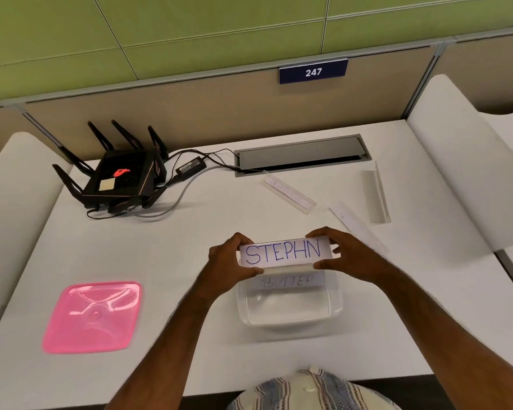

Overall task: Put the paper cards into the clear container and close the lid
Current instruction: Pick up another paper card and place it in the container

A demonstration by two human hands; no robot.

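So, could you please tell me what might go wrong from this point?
1. The STEPHN card, held at its ends by the left hand and right hand, looks about as wide as the clear container; it could catch on the rim or bend.
2. It may land against the card already inside.
3. The pink lid lies apart at the left, so closing needs a separate reach.

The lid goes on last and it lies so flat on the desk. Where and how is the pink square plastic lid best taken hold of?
Probably at the corner nearest the clear plastic container. The pink square plastic lid lies flat on the white desk, thin and flexible-looking, offering no raised handle. Come from its right side, slide fingertips under that rounded corner, and pinch the rim between thumb and fingers.
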